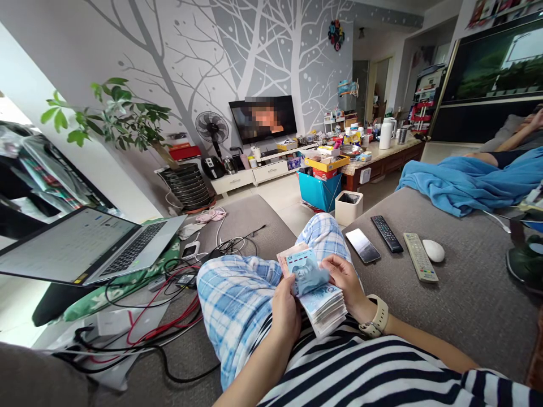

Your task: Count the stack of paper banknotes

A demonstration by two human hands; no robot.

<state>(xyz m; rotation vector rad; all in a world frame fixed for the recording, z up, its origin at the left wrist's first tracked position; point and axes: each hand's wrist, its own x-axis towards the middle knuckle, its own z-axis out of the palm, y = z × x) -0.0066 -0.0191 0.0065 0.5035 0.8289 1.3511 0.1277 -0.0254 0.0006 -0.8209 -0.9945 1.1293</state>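
Over my lap, my left hand [285, 308] grips a small sheaf of banknotes, its thumb pressed on a blue banknote [304, 272] at the front. Behind that blue note, the edge of a pinkish note [287, 255] shows. A thick stack of banknotes [327, 311], blue on top, sits just below, near my lap; whether fingers support it underneath is hidden. With thumb and fingertips, my right hand [345, 281] pinches the blue note's right edge. A pale watch [376, 316] is on that wrist.
An open laptop [127, 249] and tangled cables [178, 305] lie to the left. On the sofa at right are a phone [362, 245], a black remote [386, 233], a beige remote [419, 257] and a white mouse [433, 250]. Another person's arm [524, 127] and a blue blanket [462, 178] are beyond.
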